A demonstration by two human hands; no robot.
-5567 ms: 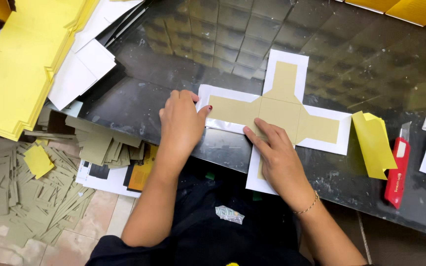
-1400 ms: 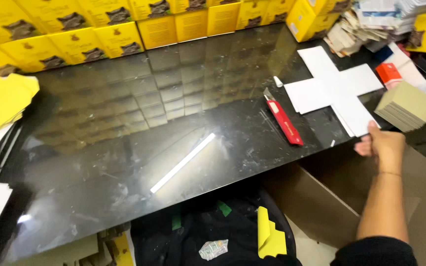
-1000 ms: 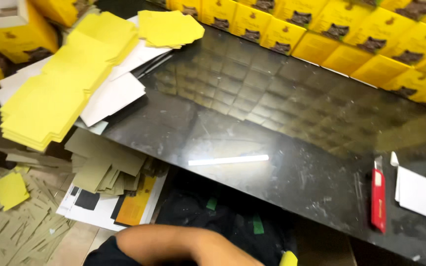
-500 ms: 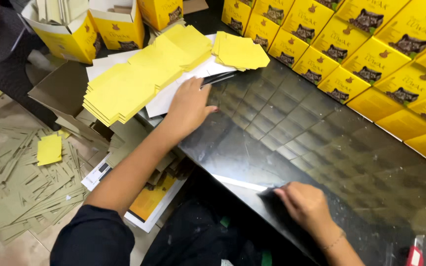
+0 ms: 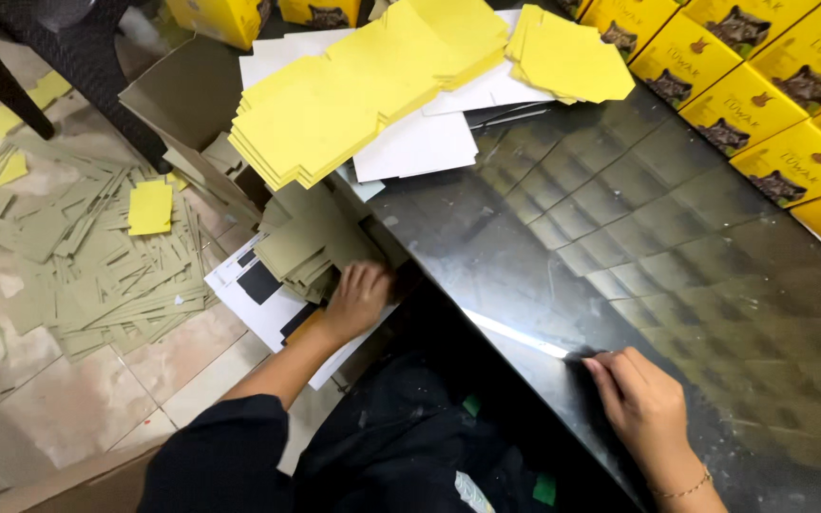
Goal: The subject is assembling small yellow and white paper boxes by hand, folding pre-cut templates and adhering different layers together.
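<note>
Left hand (image 5: 358, 299) now down on, seemingly, grey card stack (image 5: 311, 249).

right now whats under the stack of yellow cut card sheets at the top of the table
White card sheets lie under the stack of yellow die-cut card sheets, sticking out at its right and top edges, all on the dark glossy table. How many white sheets there are, and anything beneath them, is covered.

The table top (image 5: 620, 247) is glossy, dark and mirror-smooth, with light scuffing. Olive-grey board pieces (image 5: 311, 249) appear matt. Yellow sheets (image 5: 334, 114) are smooth, matt paper card.
</note>
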